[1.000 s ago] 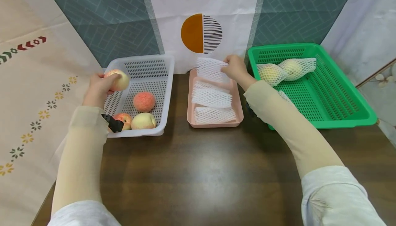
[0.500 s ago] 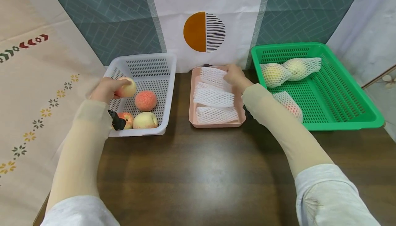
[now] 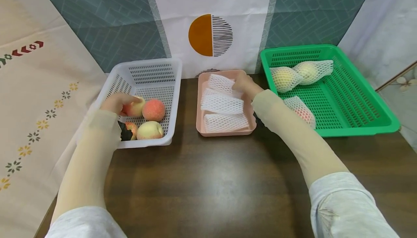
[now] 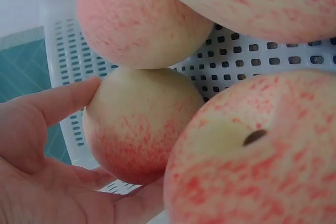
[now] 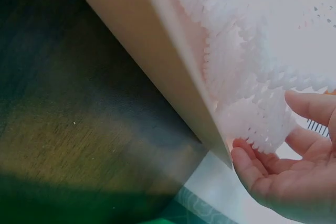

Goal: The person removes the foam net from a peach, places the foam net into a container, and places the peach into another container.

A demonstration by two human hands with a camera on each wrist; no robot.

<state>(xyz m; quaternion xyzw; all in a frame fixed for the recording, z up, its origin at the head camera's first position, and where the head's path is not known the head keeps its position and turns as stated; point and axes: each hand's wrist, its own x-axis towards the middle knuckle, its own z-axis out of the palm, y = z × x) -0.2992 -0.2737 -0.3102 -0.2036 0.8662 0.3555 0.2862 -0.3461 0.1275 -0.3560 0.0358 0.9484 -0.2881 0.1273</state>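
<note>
Left hand (image 3: 115, 103): gripping yellow-red peach (image 3: 134, 107), now lowered beside red peach (image 3: 154, 110) rightward. Right hand (image 3: 245, 84): pinching foam net sleeve (image 3: 220, 83), lowered into pink tray (image 3: 228, 134) beneath; gripped peach unsleeved.

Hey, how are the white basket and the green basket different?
The white basket holds bare peaches; the green basket holds fruits in white nets. The left hand reaches into the white basket, while neither hand is inside the green basket. The green basket looks wider than the white basket. Both have perforated walls.
</note>
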